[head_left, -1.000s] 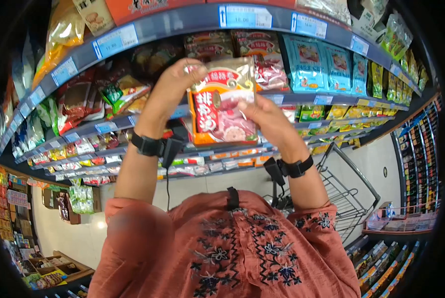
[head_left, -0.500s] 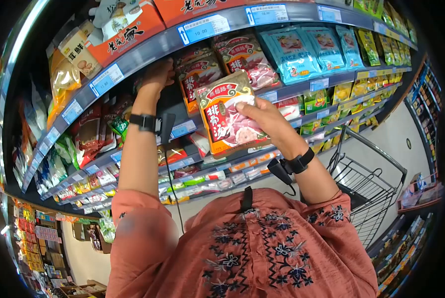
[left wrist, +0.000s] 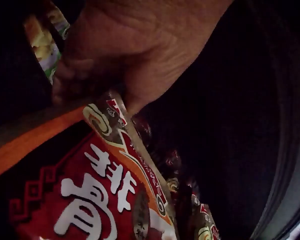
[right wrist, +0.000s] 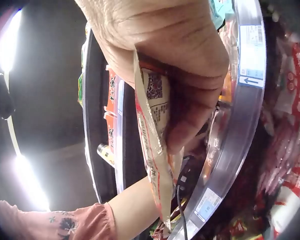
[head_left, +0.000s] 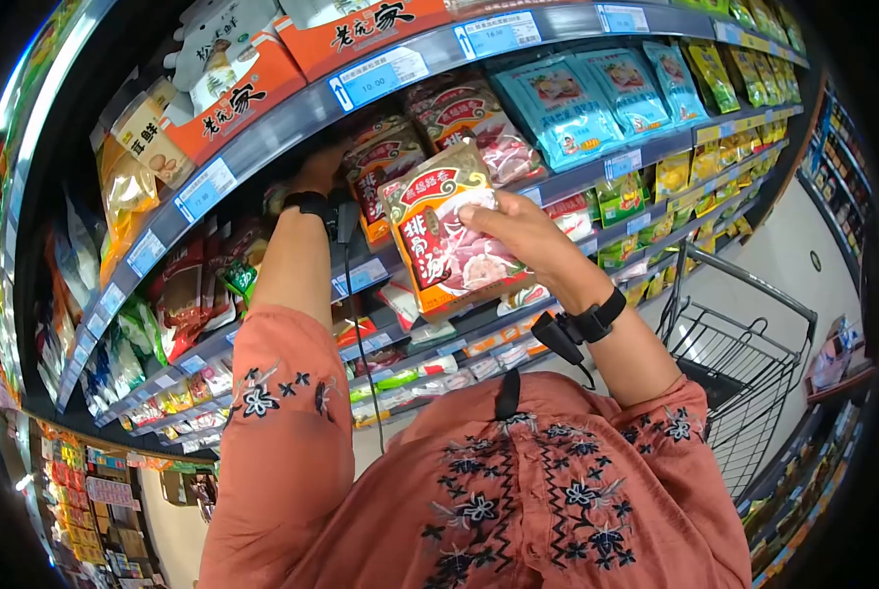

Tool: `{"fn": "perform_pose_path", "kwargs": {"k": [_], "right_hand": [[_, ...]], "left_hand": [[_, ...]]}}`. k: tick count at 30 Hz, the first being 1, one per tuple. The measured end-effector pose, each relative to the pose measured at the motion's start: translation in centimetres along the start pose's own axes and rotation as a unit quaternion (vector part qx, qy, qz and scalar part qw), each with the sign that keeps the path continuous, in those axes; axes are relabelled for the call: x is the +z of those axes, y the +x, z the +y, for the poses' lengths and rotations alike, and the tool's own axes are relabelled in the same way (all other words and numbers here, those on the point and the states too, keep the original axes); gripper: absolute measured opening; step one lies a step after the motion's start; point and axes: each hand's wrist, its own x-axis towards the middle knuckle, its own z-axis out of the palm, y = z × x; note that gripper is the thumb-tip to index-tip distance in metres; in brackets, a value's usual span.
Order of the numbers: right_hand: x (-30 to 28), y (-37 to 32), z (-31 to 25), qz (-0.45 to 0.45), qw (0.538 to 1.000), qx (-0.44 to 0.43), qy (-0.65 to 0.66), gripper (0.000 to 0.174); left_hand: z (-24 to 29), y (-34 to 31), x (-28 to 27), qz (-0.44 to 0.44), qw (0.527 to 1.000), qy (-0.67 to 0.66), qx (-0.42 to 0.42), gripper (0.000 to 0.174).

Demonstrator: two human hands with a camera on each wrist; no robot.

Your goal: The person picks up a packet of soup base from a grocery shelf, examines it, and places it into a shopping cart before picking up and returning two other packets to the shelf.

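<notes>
In the head view my right hand (head_left: pixel 513 231) pinches a spare-rib soup seasoning packet (head_left: pixel 449 236) by its right side, thumb on the front. The right wrist view shows the packet's printed back (right wrist: pixel 157 115), with curled fingers against it. My left hand (left wrist: pixel 145 45) reaches into the dark shelf, beside a similar packet (head_left: pixel 385 167). In the left wrist view its fingers are bent at the top edge of a red and orange packet (left wrist: pixel 90 195). Shadow hides the fingertips; I cannot tell whether they grip it. Another similar packet (head_left: pixel 469 123) lies to the right.
Blue packets (head_left: pixel 562 108) fill the shelf to the right. Overhead runs a shelf edge (head_left: pixel 292 128) with price tags, bearing orange boxes (head_left: pixel 233 108). Lower shelves hold more bags. A wire shopping cart (head_left: pixel 744 353) stands at my right. A cable (head_left: pixel 361 363) hangs from the left wrist.
My left hand has let go of the packet it held with the right hand and moved deeper left into the shelf. The right hand keeps the packet, now tilted. The view has shifted.
</notes>
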Motion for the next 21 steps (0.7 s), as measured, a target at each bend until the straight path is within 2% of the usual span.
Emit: {"fn": "perform_pose_path", "kwargs": {"k": [1,3,4,6,8,11,12,14,18,21], "right_hand": [[0.0,0.6,0.3,0.003,1.0,0.001,0.0,0.036],[0.4,1.2,0.3,-0.001,1.0,0.004,0.015,0.035],[0.5,1.6,0.4,0.0,1.0,0.011,0.011,0.034],[0.7,2.4,0.5,0.0,1.0,0.026,0.004,0.033],[0.6,3.8,1.4,0.0,0.999,0.033,-0.003,0.032],[1.3,4.7,1.3,-0.004,0.999,0.033,-0.012,0.03],[1.5,4.8,1.2,-0.005,0.999,0.033,-0.014,0.029],[1.8,5.3,1.4,0.013,0.998,0.044,-0.043,0.03],[1.6,6.4,2.6,0.004,0.999,0.025,-0.038,0.03],[1.7,6.1,2.6,0.035,0.997,0.043,-0.055,0.031]], "left_hand": [[0.6,0.7,0.5,-0.002,0.993,-0.086,-0.082,0.046],[0.8,0.9,0.3,-0.018,0.99,-0.085,-0.115,0.048],[0.5,0.5,-0.2,-0.034,0.997,0.001,-0.066,0.048],[0.7,-0.1,-0.6,-0.04,0.997,0.032,-0.051,0.048],[2.7,-1.3,-0.3,-0.018,0.989,-0.079,-0.12,0.05],[-0.9,0.8,-1.9,-0.041,0.997,0.062,0.038,0.051],[-1.7,1.2,-2.3,-0.038,0.987,0.124,0.091,0.052],[-3.1,2.0,-2.7,-0.027,0.937,0.294,0.189,0.055],[-4.3,3.7,-3.0,-0.077,0.968,0.173,0.167,0.059],[-5.2,4.9,-3.4,-0.123,0.975,0.095,0.16,0.064]]}}
